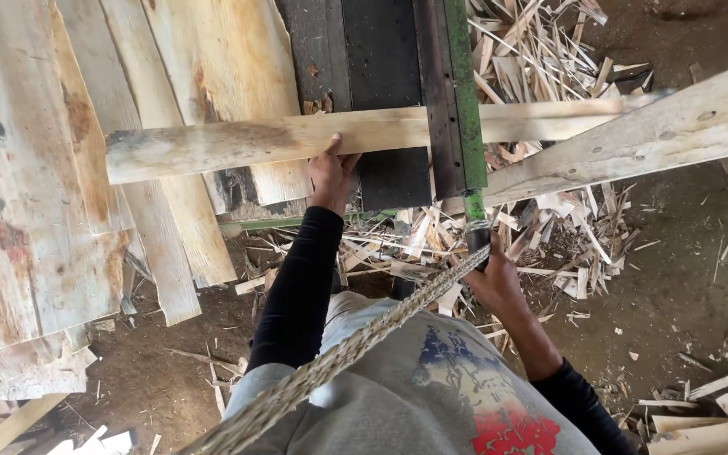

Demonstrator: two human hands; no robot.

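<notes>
— While the left hand (pixel 330 173) pressed flat and unclenched on the wooden slat (pixel 297 141) lying across the dark machine bed (pixel 381 76), where was the right?

— The right hand (pixel 492 282) gripped the green lever (pixel 468 126). Offcuts (pixel 541 59) were heaped beyond; stacked boards (pixel 44 194) lay uncut.

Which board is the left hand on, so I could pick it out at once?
Start at the dark machine bed with the green rail at top centre. One long pale board lies crosswise over it, the left hand pressing its near edge. Unlike the stacked planks on the left, it runs sideways.
</notes>
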